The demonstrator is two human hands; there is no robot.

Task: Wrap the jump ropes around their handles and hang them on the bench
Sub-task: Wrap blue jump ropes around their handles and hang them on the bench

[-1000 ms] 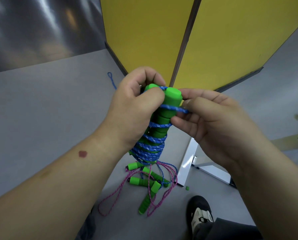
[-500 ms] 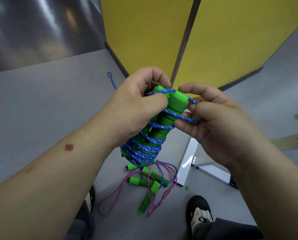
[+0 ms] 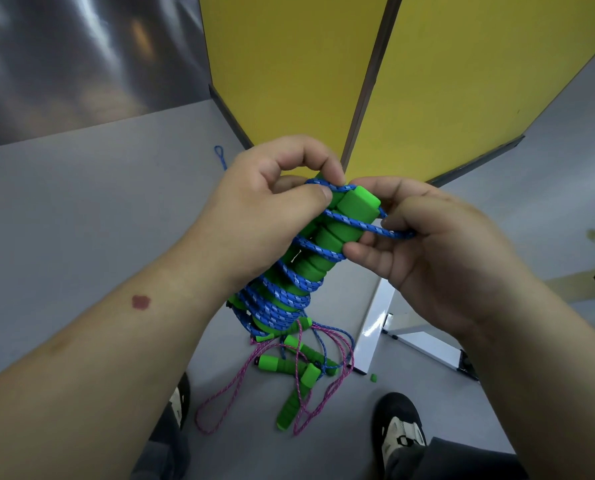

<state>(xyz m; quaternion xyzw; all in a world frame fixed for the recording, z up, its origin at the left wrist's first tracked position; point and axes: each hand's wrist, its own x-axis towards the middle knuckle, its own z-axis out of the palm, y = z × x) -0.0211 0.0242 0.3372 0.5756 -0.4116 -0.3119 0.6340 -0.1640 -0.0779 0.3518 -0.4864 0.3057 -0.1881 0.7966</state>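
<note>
Two green handles (image 3: pixel 327 237) are held side by side in the air, with the blue rope (image 3: pixel 282 299) wound round them many times. The left hand (image 3: pixel 271 216) grips the top of the handles and pins the rope with its thumb. The right hand (image 3: pixel 438 251) pinches the last loop of blue rope beside them. The wrapping looks nearly done; next that loop must be tucked tight. More jump ropes (image 3: pixel 299 372) lie tangled on the floor (image 3: pixel 81 220) below.

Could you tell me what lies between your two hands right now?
Head view: green handles wound in blue rope, between left hand and right hand.
</note>
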